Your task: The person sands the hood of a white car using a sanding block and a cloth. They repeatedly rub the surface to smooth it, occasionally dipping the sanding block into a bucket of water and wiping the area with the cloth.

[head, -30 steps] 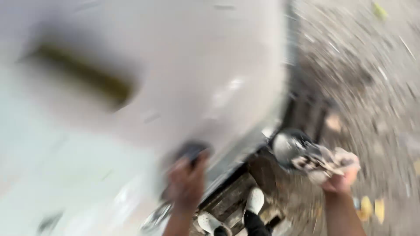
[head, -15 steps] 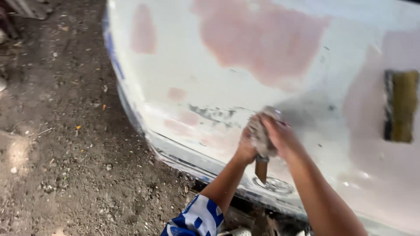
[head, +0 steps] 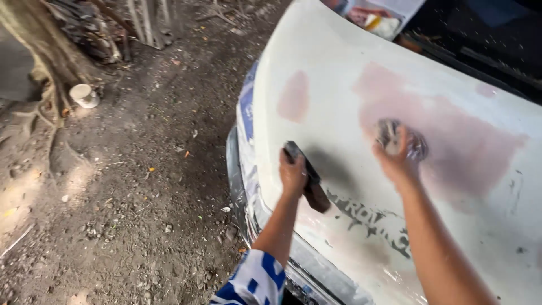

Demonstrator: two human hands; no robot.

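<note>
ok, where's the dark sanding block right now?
In the head view the dark sanding block is in the left hand, flat on the white car panel, left of the right hand pressing a crumpled rag.

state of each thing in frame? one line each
left hand: gripping a dark sanding block, pressed on the panel
right hand: pressing a crumpled rag on the pink patch
car panel: white, sanded, pink filler patches, grey smears
cup: upright on the dirt by the tree roots

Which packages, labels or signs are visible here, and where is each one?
Worn dark lettering: low on the white car panel, between both arms, patchy grey.
Colourful packages: top edge, behind the panel, white, red, yellow.
Small white cup: on the ground, left, near tree roots.
</note>
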